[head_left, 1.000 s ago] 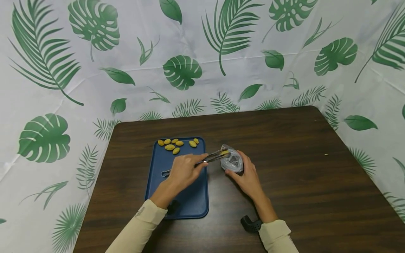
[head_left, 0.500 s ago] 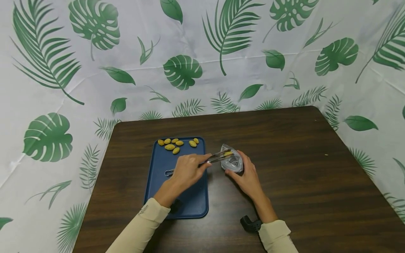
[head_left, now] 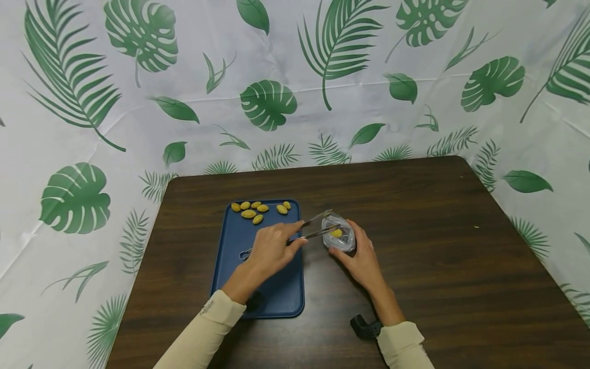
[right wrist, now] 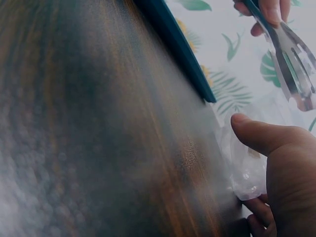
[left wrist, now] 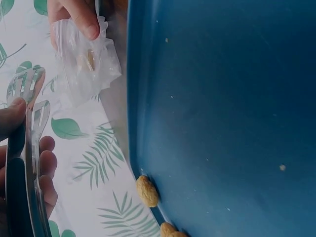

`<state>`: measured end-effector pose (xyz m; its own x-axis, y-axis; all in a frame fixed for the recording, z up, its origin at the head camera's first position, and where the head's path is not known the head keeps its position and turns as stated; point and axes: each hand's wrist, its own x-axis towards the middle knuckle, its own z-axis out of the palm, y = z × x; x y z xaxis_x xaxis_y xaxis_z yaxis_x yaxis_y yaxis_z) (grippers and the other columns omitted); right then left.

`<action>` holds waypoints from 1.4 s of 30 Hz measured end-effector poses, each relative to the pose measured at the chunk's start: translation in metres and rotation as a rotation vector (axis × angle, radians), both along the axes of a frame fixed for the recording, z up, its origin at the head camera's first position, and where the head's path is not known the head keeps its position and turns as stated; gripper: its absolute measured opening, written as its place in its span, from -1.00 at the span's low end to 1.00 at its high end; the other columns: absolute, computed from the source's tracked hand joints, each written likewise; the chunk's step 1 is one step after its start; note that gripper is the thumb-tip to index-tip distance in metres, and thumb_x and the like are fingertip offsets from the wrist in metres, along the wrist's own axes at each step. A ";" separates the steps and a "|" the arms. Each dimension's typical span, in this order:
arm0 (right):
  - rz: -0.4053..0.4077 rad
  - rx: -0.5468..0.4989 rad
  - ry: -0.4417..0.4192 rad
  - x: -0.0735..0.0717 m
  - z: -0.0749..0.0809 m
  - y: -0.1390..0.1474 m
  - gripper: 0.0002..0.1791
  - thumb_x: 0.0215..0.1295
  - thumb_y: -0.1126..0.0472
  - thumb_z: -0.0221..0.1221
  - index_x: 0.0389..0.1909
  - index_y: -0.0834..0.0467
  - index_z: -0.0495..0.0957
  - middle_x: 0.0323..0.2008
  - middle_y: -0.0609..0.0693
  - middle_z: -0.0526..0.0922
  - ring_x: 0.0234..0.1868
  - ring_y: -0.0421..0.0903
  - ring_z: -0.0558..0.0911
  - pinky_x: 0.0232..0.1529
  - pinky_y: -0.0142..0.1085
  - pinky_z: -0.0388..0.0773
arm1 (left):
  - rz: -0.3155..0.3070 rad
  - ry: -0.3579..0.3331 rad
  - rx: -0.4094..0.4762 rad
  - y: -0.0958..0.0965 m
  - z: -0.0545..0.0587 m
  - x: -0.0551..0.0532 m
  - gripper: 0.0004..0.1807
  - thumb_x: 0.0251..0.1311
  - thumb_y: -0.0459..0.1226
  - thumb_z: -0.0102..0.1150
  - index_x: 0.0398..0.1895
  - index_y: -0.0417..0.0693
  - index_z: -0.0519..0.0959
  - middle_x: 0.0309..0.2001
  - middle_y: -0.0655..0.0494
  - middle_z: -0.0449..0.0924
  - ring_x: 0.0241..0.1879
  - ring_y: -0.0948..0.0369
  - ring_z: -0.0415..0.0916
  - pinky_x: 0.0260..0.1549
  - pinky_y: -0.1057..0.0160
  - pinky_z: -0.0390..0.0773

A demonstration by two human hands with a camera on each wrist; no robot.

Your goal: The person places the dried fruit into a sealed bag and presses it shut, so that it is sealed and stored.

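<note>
My left hand (head_left: 272, 248) grips metal serving tongs (left wrist: 30, 148) with slotted ends, held over the tray's right edge. The tongs' arms stand spread, with nothing between them, at the mouth of a clear plastic bag (head_left: 342, 245). My right hand (head_left: 361, 256) holds the bag from its right side, thumb in front and fingers behind. Inside the bag shows a yellow, oval, nut-like piece (head_left: 337, 232). Several similar wrinkled nut-like pieces (head_left: 248, 214) lie at the far end of a blue tray (head_left: 281, 302), beyond the left hand.
The tray lies on a dark wood-grain table (head_left: 428, 246), left of the bag. A black device (head_left: 365, 327) is strapped to the right wrist. Behind the table hangs a white leaf-print cloth (head_left: 304, 123). A tiny pale scrap (head_left: 477, 226) lies far right on the table.
The tongs' arms have spread apart and let go of the yellow nut-like piece, which now sits in the bag. The right hand and bag have stayed nearly still.
</note>
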<state>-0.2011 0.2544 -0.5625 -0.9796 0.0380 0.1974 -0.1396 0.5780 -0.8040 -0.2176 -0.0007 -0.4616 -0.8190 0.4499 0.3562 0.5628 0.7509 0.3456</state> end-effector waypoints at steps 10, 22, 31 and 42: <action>0.003 0.004 -0.018 0.000 0.000 0.000 0.02 0.16 -0.08 0.50 0.57 0.01 0.19 0.44 0.21 0.41 0.40 0.28 0.40 0.36 0.31 0.25 | 0.040 -0.014 0.012 -0.011 -0.002 0.002 -0.47 0.31 0.00 0.36 0.26 -0.03 0.66 -0.20 0.03 0.82 -0.46 0.21 0.63 -0.59 0.26 0.49; 0.005 -0.012 -0.015 0.000 0.001 0.000 0.01 0.19 -0.09 0.48 0.59 -0.05 0.18 0.46 0.18 0.41 0.42 0.28 0.39 0.37 0.32 0.24 | 0.092 -0.024 0.025 -0.027 -0.006 0.003 -0.48 0.24 -0.05 0.43 0.22 -0.06 0.68 -0.18 0.01 0.82 -0.47 0.22 0.62 -0.57 0.24 0.51; 0.032 -0.045 0.039 -0.004 -0.003 0.001 -0.06 0.20 0.01 0.49 0.55 0.01 0.26 0.41 0.17 0.48 0.39 0.20 0.47 0.36 0.23 0.30 | 0.130 -0.030 0.050 -0.042 -0.011 0.002 -0.51 0.25 -0.07 0.44 0.19 -0.07 0.70 -0.16 0.05 0.83 -0.53 0.30 0.51 -0.60 0.31 0.44; 0.043 -0.053 0.061 -0.004 -0.001 0.001 -0.06 0.19 0.05 0.50 0.54 0.08 0.27 0.37 0.21 0.52 0.33 0.21 0.52 0.31 0.19 0.37 | 0.153 -0.024 0.058 -0.050 -0.015 0.002 -0.49 0.23 -0.08 0.45 0.19 -0.11 0.69 -0.16 0.03 0.83 -0.52 0.26 0.55 -0.61 0.28 0.44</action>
